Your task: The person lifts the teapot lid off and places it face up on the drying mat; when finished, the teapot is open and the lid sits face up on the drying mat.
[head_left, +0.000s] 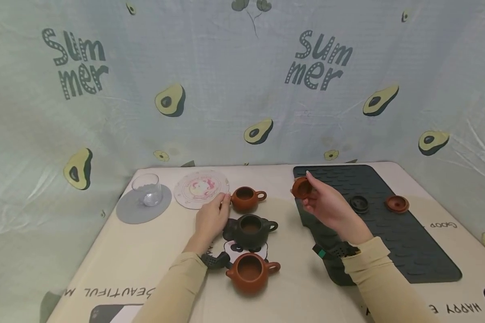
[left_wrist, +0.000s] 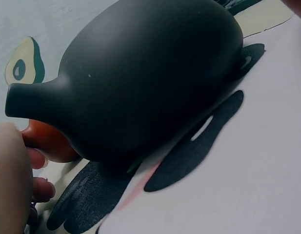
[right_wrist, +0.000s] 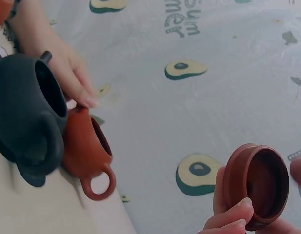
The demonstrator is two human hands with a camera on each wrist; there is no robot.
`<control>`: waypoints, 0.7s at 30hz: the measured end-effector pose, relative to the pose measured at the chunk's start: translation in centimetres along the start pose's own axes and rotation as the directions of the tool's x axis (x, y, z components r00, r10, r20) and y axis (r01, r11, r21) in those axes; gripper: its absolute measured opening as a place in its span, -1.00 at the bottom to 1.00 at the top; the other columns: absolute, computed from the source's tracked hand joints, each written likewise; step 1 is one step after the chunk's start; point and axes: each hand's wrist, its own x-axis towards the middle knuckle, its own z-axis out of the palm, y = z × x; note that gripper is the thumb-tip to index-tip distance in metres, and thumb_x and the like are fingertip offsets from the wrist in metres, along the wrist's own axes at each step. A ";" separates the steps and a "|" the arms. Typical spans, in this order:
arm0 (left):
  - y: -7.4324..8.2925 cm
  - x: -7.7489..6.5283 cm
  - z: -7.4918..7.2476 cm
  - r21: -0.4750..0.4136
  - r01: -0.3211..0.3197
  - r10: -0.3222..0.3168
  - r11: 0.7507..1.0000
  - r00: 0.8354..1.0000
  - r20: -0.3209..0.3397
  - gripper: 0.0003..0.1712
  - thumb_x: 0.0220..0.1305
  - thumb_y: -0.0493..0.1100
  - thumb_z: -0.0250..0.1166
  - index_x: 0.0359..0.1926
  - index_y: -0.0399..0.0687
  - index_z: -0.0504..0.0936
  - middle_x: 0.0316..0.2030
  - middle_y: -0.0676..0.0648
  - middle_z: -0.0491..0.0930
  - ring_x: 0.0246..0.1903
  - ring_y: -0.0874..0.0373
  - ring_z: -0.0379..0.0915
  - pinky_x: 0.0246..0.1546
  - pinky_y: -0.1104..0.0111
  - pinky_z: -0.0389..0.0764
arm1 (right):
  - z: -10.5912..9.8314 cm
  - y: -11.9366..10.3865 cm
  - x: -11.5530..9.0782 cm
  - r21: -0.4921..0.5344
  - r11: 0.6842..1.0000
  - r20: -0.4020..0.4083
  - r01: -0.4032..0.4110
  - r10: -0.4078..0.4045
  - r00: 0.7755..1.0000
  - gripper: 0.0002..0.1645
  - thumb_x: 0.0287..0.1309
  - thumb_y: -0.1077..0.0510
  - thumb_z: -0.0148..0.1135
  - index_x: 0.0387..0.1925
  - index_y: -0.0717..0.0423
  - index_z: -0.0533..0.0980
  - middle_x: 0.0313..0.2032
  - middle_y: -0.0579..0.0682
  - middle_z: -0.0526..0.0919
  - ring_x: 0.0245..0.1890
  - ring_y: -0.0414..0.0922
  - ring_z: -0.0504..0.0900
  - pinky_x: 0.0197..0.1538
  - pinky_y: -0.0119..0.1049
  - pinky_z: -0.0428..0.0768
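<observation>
My left hand [head_left: 211, 220] pinches the spout of the farthest reddish-brown teapot [head_left: 245, 206], its fingertips around the spout in the left wrist view. That teapot stands lidless on the table, its handle pointing right. Raised over the near edge of the dark mat [head_left: 392, 244], my right hand [head_left: 330, 207] grips a reddish-brown teapot lid [right_wrist: 232, 187]. The lid is tilted on its side, showing its hollow underside. Between my arms, a black teapot [head_left: 250, 241] and a second reddish-brown teapot [head_left: 248, 286] line up toward me, both without lids.
On the dark mat lie a black lid [head_left: 359, 204] and another reddish-brown lid [head_left: 397, 204]. At the back left, a clear glass cup [head_left: 147, 188] stands on a grey round mat [head_left: 131, 213], beside a pink-patterned round mat [head_left: 186, 197]. A printed curtain [head_left: 210, 67] rises behind the table.
</observation>
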 end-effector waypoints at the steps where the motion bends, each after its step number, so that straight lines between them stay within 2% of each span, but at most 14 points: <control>1: 0.0 0.0 0.0 0.002 -0.001 0.001 1.000 1.000 -0.001 -0.61 0.62 0.13 -0.04 -0.30 0.09 0.54 -0.50 -0.02 0.54 -0.48 -0.07 0.43 -0.41 0.11 0.39 | -0.2 -0.1 0.0 -0.019 1.000 -0.004 0.017 -0.017 1.000 -0.56 0.54 -0.21 0.01 0.13 0.02 0.39 -0.11 -0.03 0.51 -0.35 -0.19 0.38 -0.19 -0.33 0.43; 7: 0.1 0.0 0.1 0.010 -0.005 0.005 1.000 1.000 -0.002 -0.60 0.62 0.13 -0.04 -0.30 0.08 0.54 -0.50 -0.02 0.55 -0.47 -0.06 0.44 -0.41 0.11 0.39 | -1.1 -0.3 -0.4 -0.200 0.975 -0.082 0.095 -0.113 0.990 -0.51 0.52 -0.09 0.13 0.24 0.12 0.32 0.02 0.01 0.45 -0.21 -0.15 0.38 -0.18 -0.33 0.42; 10: 0.0 0.0 0.1 0.006 -0.006 0.006 1.000 1.000 -0.002 -0.60 0.62 0.14 -0.04 -0.31 0.09 0.53 -0.51 -0.02 0.54 -0.47 -0.06 0.44 -0.41 0.12 0.39 | -1.4 -0.3 -0.6 -0.300 0.952 -0.183 0.063 -0.123 0.975 -0.38 0.44 -0.11 0.24 0.28 0.15 0.29 0.05 0.01 0.46 -0.21 -0.12 0.39 -0.12 -0.27 0.43; 14: 0.0 -0.1 0.1 -0.001 -0.011 0.011 1.000 1.000 -0.005 -0.60 0.62 0.13 -0.03 -0.32 0.08 0.53 -0.52 -0.01 0.52 -0.48 -0.06 0.43 -0.41 0.13 0.38 | -1.8 -0.2 -0.7 -0.407 0.913 -0.312 -0.021 -0.117 0.943 -0.14 0.30 -0.16 0.38 0.35 0.24 0.23 0.10 0.08 0.47 -0.09 0.00 0.41 0.06 -0.08 0.40; 18: 0.0 -0.2 0.1 -0.002 -0.013 0.013 1.000 1.000 -0.008 -0.61 0.61 0.12 -0.02 -0.32 0.08 0.53 -0.53 -0.01 0.51 -0.49 -0.05 0.42 -0.42 0.13 0.37 | -2.3 0.0 -0.7 -0.436 0.898 -0.343 -0.054 -0.110 0.933 -0.05 0.21 -0.17 0.47 0.35 0.28 0.23 0.12 0.16 0.49 0.08 0.16 0.37 0.13 0.05 0.36; 21: 0.0 -0.2 0.1 -0.001 -0.015 0.015 1.000 1.000 -0.011 -0.61 0.61 0.13 -0.02 -0.31 0.08 0.54 -0.52 -0.01 0.53 -0.48 -0.06 0.43 -0.41 0.12 0.39 | -2.8 0.2 -0.7 -0.452 0.890 -0.359 -0.063 -0.116 0.926 -0.04 0.18 -0.19 0.49 0.33 0.26 0.24 0.11 0.18 0.51 0.11 0.16 0.39 0.14 0.08 0.37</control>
